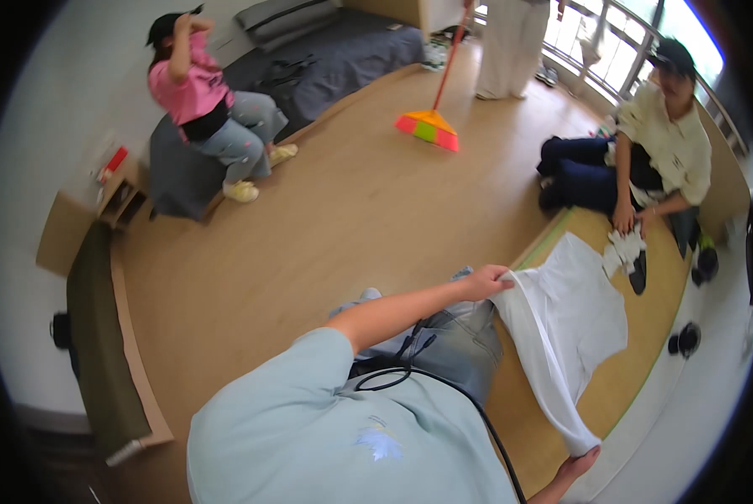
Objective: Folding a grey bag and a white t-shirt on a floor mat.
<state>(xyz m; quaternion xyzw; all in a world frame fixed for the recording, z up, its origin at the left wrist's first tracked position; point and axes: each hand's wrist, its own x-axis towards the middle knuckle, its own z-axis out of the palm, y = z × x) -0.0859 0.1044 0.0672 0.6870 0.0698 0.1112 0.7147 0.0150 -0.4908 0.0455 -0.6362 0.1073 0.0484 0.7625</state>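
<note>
A white shirt (576,309) is spread over a yellow mat (528,420) on the low bed to my right. My left hand (484,284) pinches one corner of its near edge, close to the mat's left side. Farther down and to the right, my right hand (580,464) grips the other end of that edge, near the wall. Between my two hands the edge is pulled fairly straight and lies partly folded over. The rest of the shirt rests fairly flat, with its far end toward a co-worker.
On the mat's far end a person in a cream shirt (666,147) handles a small white cloth (624,250). Another person in pink (196,92) sits on a grey bed at the far left. Someone standing has a broom (431,126) on the wooden floor. A black cable (477,407) hangs across my front.
</note>
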